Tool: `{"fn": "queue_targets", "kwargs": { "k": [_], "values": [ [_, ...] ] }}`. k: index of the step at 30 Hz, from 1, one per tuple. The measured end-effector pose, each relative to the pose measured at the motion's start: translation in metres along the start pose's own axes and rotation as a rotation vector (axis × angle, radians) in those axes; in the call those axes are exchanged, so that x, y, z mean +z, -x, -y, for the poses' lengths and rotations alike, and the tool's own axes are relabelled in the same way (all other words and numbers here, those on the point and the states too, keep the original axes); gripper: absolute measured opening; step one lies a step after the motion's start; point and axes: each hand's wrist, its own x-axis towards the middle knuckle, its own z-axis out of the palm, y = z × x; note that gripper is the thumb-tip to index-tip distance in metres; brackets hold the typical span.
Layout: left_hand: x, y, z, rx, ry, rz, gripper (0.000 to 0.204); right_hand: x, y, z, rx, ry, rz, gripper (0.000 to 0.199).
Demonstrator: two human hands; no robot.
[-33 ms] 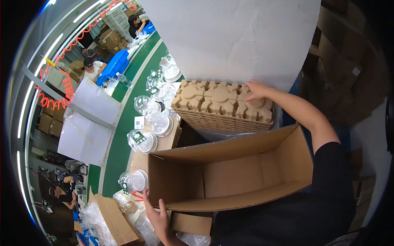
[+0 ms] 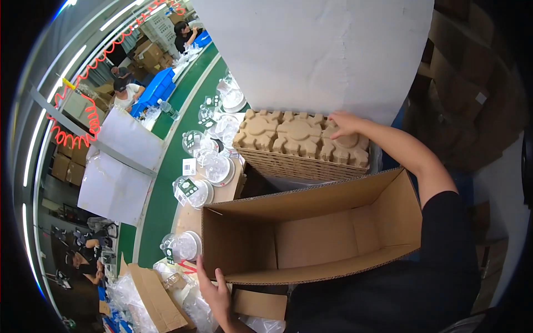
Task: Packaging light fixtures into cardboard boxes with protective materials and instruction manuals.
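Note:
An empty open cardboard box (image 2: pixel 316 244) lies tilted in front of me, its opening facing up toward me. My left hand (image 2: pixel 215 297) is at its near left corner, fingers apart, index finger and thumb resting against the outside. Beyond the box stands a stack of brown moulded pulp trays (image 2: pixel 300 133) with round and notched raised shapes. My right hand (image 2: pixel 347 125) reaches over the box's right end to the top tray. Its fingers and thumb are bent around a raised part near the far right; the fingertips are partly hidden.
Clear plastic domes with white bases (image 2: pixel 216 166) line the table edge at left, beside a green conveyor (image 2: pixel 158 222). Cardboard and plastic bags (image 2: pixel 158 299) sit lower left. A white panel (image 2: pixel 316 50) stands behind the trays. Other people work along the conveyor at far left.
Hardly anything differs. My right hand has shifted very slightly left on the top tray, and the box's left end sits a touch further right.

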Motion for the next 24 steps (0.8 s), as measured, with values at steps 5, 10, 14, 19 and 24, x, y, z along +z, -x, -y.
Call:
{"fn": "queue_targets", "kwargs": {
  "k": [5,10,14,19,24],
  "values": [
    [0.002,-0.011,-0.002,0.108,0.025,0.003,0.050,0.013,-0.021,0.044,0.057,0.333,0.214,0.069],
    [0.002,-0.020,-0.002,0.213,-0.076,0.058,0.043,0.012,-0.031,0.060,0.206,0.289,0.160,0.050],
    [-0.002,-0.011,-0.002,0.180,-0.106,0.040,0.042,0.020,-0.031,0.069,0.337,0.261,0.023,0.047],
    [-0.011,-0.003,-0.009,0.122,-0.055,0.028,0.047,0.007,-0.028,0.066,0.353,0.164,0.016,0.046],
    [-0.015,-0.002,-0.012,0.150,-0.130,0.054,0.048,-0.045,-0.032,0.095,0.292,0.107,0.001,0.034]
  ]
}}
